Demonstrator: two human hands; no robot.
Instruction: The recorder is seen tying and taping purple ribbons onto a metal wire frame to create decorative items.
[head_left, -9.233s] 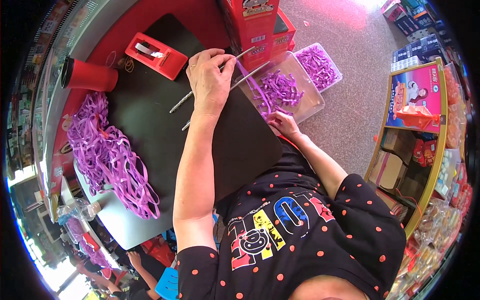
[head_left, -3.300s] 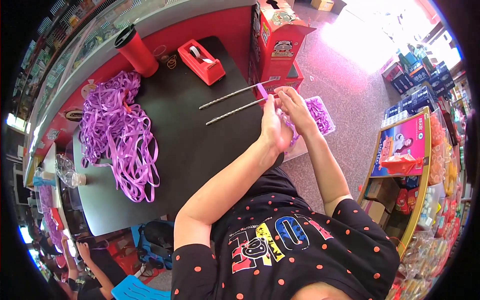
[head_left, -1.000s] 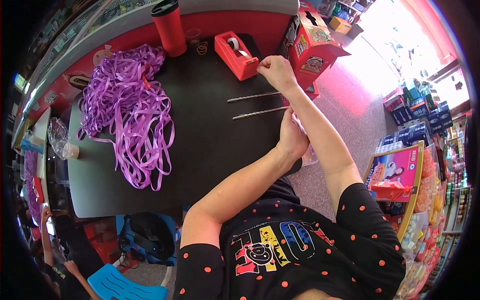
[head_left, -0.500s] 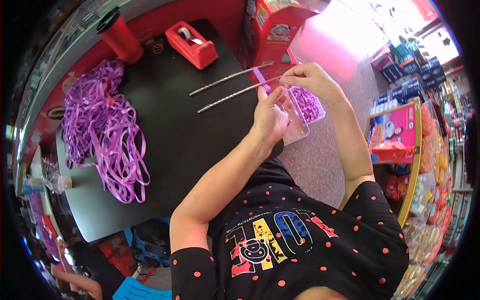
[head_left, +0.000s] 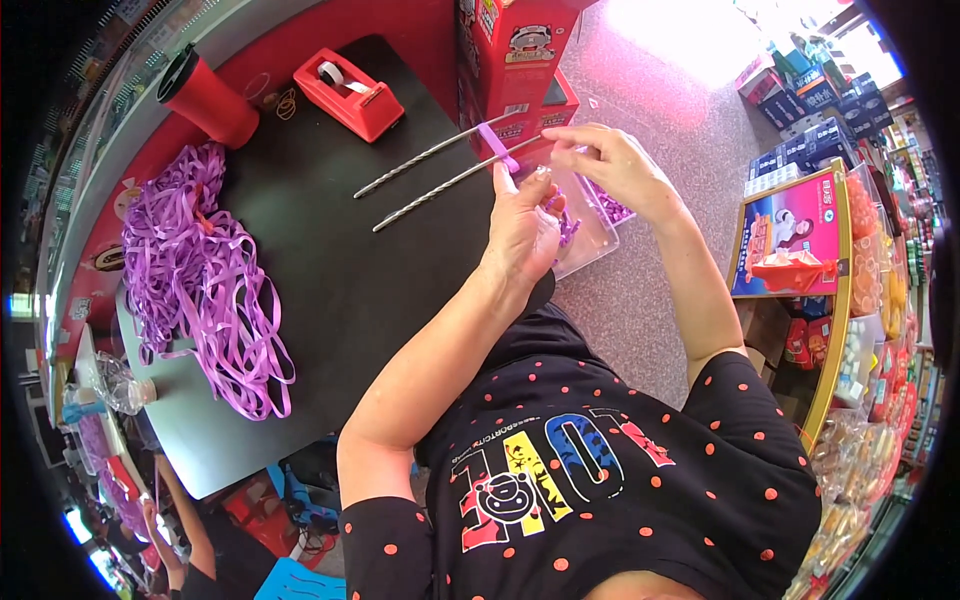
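Two long metal rods [head_left: 430, 205] with twisted left parts lie side by side above the black table. A purple ribbon [head_left: 492, 140] spans both of them near their right ends. My left hand [head_left: 525, 225] is closed, its raised fingertips on the ribbon at the nearer rod. Just right of it, my right hand [head_left: 615, 165] has its fingers bent together by that rod's end; what they pinch is too small to make out. Below the hands stands a clear plastic box [head_left: 590, 262], partly covered by them, with small purple ribbon pieces [head_left: 610, 205] beside and in it.
A big tangle of purple ribbon [head_left: 200, 270] covers the left of the table [head_left: 330, 270]. Behind are a red tumbler [head_left: 210, 100], a red tape dispenser [head_left: 350, 95] and a red carton [head_left: 510, 60]. Shelves of goods line the right; another person's arm [head_left: 190, 520] shows lower left.
The view has shifted, so the table things sit further left. My right hand has changed its finger pose at the rod's end. My left hand stays at the ribbon, its fingers more curled.
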